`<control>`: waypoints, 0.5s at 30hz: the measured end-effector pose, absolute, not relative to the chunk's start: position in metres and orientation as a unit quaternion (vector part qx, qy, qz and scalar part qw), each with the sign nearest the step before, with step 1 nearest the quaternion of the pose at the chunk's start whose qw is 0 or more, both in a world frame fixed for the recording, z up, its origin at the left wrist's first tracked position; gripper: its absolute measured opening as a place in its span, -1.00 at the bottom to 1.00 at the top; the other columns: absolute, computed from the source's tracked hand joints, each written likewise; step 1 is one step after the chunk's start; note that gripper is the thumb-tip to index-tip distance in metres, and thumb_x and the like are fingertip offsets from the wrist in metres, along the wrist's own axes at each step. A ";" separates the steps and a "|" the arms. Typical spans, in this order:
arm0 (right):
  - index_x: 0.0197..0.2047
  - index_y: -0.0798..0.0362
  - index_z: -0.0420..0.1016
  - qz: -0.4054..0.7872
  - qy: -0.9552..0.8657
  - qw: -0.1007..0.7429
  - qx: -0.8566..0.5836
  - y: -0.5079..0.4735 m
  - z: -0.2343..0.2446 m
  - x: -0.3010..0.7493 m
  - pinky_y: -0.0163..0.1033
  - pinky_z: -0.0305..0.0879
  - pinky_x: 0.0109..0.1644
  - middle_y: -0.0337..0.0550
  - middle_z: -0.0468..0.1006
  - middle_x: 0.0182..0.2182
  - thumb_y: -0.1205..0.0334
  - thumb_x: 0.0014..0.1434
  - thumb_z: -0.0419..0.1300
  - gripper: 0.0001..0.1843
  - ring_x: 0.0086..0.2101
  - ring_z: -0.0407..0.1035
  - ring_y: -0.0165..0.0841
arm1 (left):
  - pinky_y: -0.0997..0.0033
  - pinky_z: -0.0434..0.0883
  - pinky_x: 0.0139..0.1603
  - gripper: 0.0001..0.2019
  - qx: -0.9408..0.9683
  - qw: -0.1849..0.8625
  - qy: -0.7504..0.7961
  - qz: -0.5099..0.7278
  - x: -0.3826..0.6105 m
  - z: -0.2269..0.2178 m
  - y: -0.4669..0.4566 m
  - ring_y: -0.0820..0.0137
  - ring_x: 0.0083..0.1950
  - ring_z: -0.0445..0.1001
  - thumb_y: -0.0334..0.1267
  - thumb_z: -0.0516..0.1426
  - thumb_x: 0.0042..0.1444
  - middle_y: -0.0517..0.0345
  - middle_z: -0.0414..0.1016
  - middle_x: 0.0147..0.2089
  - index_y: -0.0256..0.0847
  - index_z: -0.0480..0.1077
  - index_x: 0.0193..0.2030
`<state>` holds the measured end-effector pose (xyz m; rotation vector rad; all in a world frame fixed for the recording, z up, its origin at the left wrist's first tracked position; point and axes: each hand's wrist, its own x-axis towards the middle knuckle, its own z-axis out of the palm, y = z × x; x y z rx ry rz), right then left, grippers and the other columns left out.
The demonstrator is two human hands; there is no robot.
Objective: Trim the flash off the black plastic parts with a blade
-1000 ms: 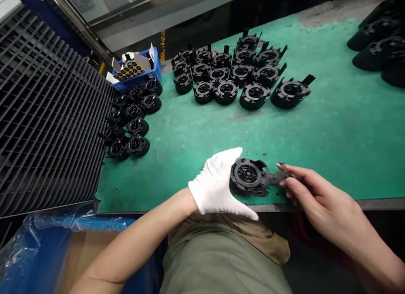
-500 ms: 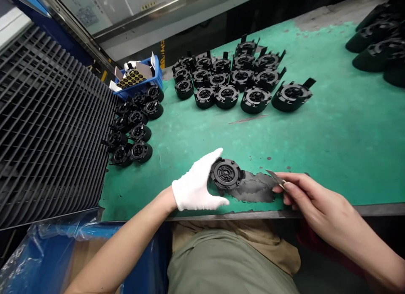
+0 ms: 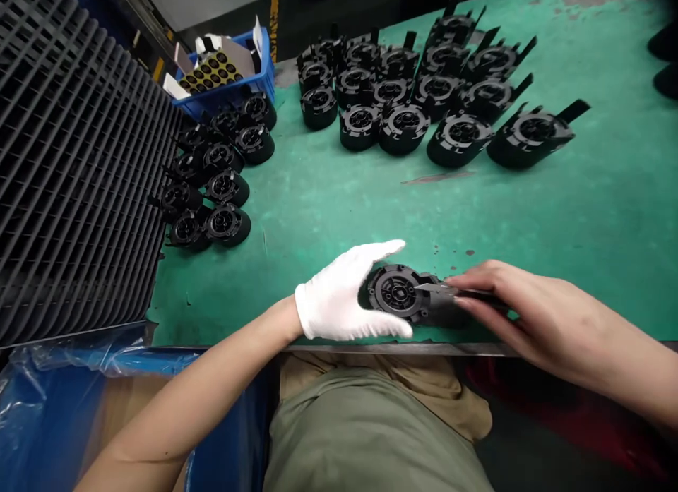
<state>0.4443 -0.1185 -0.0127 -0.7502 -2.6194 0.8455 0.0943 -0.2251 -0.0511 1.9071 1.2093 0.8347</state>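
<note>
My left hand [image 3: 344, 294], in a white glove, is wrapped round a round black plastic part [image 3: 398, 293] that rests on the green mat [image 3: 339, 210] near the front edge. My bare right hand [image 3: 508, 305] pinches a small blade tool [image 3: 437, 289] whose tip lies on the part's upper face. Both hands meet over the part, just above the table's metal edge.
Several rows of the same black parts [image 3: 424, 104] sit at the back of the mat, and another cluster [image 3: 217, 174] lies left. A blue bin [image 3: 227, 72] stands at the back left. A black slatted tray [image 3: 68, 167] fills the left. Blue plastic wrap [image 3: 63, 407] lies below.
My right hand has moved left from beside the part, bringing the blade onto its top. The left hand stays round the part. The camera has tilted down and closer.
</note>
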 end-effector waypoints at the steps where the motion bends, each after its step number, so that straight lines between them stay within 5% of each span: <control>1: 0.20 -0.13 0.77 0.280 -0.916 0.145 -0.248 -0.120 -0.014 0.445 -0.13 0.72 -0.09 -0.05 0.91 -0.04 -0.13 0.84 0.24 -0.65 -0.15 0.83 -0.16 | -0.51 0.55 0.89 0.30 0.741 0.357 0.469 0.321 0.098 -0.056 -0.225 -0.43 0.85 0.57 0.37 0.69 0.26 -0.53 0.52 0.85 -0.11 0.25 0.90; 4: 0.25 -0.11 0.78 0.221 -0.932 0.157 -0.242 -0.124 -0.014 0.448 -0.12 0.71 -0.09 -0.04 0.91 -0.03 -0.06 0.85 0.24 -0.69 -0.16 0.82 -0.16 | -0.52 0.66 0.77 0.39 0.747 0.352 0.478 0.298 0.111 -0.068 -0.218 -0.50 0.69 0.74 0.56 0.70 0.07 -0.51 0.71 0.67 -0.15 0.35 0.83; 8: 0.27 -0.07 0.75 0.164 -0.942 0.165 -0.242 -0.133 -0.011 0.450 -0.12 0.73 -0.08 -0.01 0.91 -0.03 0.01 0.84 0.25 -0.73 -0.17 0.82 -0.16 | -0.38 0.81 0.56 0.17 0.747 0.363 0.484 0.276 0.118 -0.069 -0.211 -0.39 0.42 0.91 0.62 0.63 0.13 -0.35 0.87 0.41 -0.13 0.54 0.63; 15: 0.29 -0.10 0.75 0.179 -0.924 0.167 -0.293 -0.168 -0.021 0.450 -0.02 0.82 -0.05 -0.01 0.94 0.00 0.07 0.78 0.31 -0.78 -0.15 0.87 -0.06 | -0.30 0.80 0.55 -0.02 0.749 0.358 0.482 0.280 0.119 -0.062 -0.214 -0.34 0.45 0.89 0.54 0.63 0.19 -0.30 0.87 0.40 -0.08 0.63 0.50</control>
